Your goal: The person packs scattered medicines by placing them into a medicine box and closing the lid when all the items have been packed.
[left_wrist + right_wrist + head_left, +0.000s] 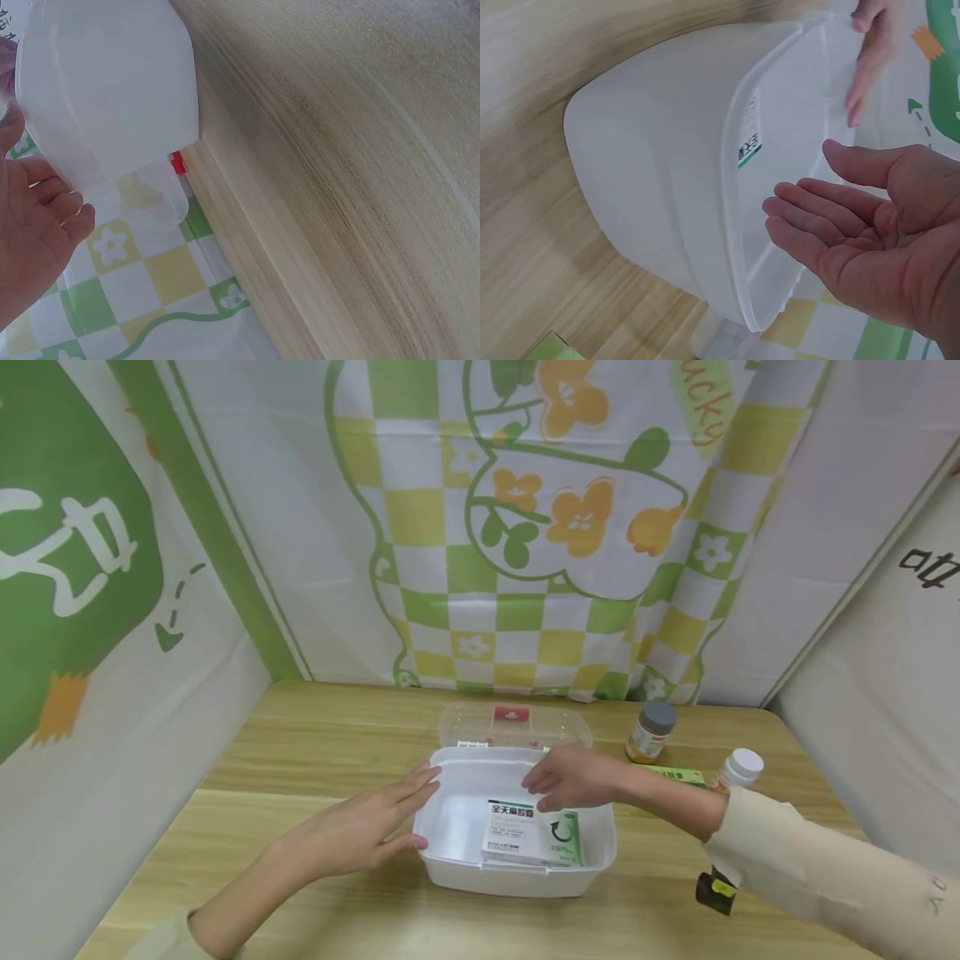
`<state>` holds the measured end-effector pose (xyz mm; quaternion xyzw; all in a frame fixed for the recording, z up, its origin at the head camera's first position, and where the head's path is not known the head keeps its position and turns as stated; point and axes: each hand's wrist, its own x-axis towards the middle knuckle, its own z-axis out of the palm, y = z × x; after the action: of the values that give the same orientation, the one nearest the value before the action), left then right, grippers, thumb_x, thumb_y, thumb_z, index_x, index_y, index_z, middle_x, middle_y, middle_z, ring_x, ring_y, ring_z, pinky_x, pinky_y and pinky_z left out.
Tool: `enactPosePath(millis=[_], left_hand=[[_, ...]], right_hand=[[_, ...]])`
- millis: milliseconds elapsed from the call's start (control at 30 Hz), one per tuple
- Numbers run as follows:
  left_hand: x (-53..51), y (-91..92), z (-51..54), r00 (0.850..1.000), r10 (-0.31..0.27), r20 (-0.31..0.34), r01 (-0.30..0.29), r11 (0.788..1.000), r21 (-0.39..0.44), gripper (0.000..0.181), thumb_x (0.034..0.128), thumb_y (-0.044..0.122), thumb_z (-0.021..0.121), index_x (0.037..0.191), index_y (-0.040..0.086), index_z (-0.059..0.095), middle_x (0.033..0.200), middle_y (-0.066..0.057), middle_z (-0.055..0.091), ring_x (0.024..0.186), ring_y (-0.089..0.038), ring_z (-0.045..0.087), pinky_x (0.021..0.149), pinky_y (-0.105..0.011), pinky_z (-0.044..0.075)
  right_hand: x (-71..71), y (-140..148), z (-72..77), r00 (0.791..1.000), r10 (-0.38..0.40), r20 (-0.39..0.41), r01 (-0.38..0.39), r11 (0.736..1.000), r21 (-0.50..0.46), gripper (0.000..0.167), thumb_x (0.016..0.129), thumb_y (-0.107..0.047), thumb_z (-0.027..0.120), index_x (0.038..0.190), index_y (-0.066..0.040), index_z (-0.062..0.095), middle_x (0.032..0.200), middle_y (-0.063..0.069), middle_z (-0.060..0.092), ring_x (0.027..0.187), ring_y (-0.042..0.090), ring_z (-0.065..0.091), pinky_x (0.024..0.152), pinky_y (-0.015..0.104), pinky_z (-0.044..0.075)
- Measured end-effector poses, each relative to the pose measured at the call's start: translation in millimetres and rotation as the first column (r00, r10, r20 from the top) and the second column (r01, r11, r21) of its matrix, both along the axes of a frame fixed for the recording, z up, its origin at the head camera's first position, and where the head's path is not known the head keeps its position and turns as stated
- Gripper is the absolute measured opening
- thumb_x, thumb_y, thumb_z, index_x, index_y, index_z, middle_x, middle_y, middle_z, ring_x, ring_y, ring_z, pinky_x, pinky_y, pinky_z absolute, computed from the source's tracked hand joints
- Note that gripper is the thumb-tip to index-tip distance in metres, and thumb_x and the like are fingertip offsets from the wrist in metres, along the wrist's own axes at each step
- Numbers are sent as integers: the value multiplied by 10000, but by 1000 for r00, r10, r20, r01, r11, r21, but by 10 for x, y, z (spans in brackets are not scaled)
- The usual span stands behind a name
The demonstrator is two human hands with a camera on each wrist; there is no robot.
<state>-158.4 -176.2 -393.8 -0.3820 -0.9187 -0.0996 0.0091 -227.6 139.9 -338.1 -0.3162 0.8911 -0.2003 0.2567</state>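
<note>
Packing seems to be going on: the left hand (360,831) is touching the white bin's (513,883) left edge, fingers outstretched; the empty right hand (581,777) is hovering, relaxed, over the carton (525,835) lying by the bin's front edge. Lifting clear seems needed next.

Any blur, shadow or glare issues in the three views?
Head: large characters on the carton readable, smallest print smeared; soft shadow on the tabletop near the white box. Left wrist: hazy, low contrast, box wall nearly featureless; pale streak across the tabletop, can't tell if glare or grain. Right wrist: soft light, palm creases of the right hand distinct.
</note>
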Motion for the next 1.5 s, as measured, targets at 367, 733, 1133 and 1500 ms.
enactPosePath(millis=[367, 733, 1133, 1500], left_hand=[[-14, -29, -22, 1000, 0, -5, 0, 1000, 13, 700, 1039, 489, 432, 1535, 4, 342, 1638, -159, 266, 1493, -338, 313, 1151, -492, 389], [-1, -27, -19, 1000, -7, -16, 7, 1000, 20, 702, 1035, 494, 441, 1532, 7, 351, 1636, -147, 286, 1490, -326, 328, 1130, -497, 418], [8, -26, -19, 1000, -6, -29, 7, 1000, 29, 700, 1032, 489, 455, 1545, 27, 336, 1633, -151, 289, 1488, -318, 332, 1129, -491, 421], [7, -22, -15, 1000, -4, -21, 5, 1000, 24, 708, 1031, 496, 452, 1544, 22, 334, 1637, -152, 279, 1494, -321, 318, 1131, -498, 418]], right_hand=[[211, 403, 147, 996, 30, 82, -10, 973, -230, 381, 919, -110, 697, 1246, 75, 635, 1230, 234, 685, 1157, 370, 667, 926, 289, 581], [413, 723, 218, 987, -28, 155, 80, 937, -340, 413, 943, -168, 680, 1282, 59, 612, 1253, 199, 679, 1188, 352, 652, 938, 272, 570], [528, 1133, 167, 974, -128, 187, 193, 900, -390, 486, 960, -216, 672, 1343, 61, 563, 1344, 246, 615, 1254, 420, 588, 928, 256, 569], [418, 1360, -17, 973, -165, 160, 217, 886, -409, 481, 942, -179, 689, 1309, 104, 559, 1293, 281, 633, 1205, 270, 649, 901, 256, 580]])
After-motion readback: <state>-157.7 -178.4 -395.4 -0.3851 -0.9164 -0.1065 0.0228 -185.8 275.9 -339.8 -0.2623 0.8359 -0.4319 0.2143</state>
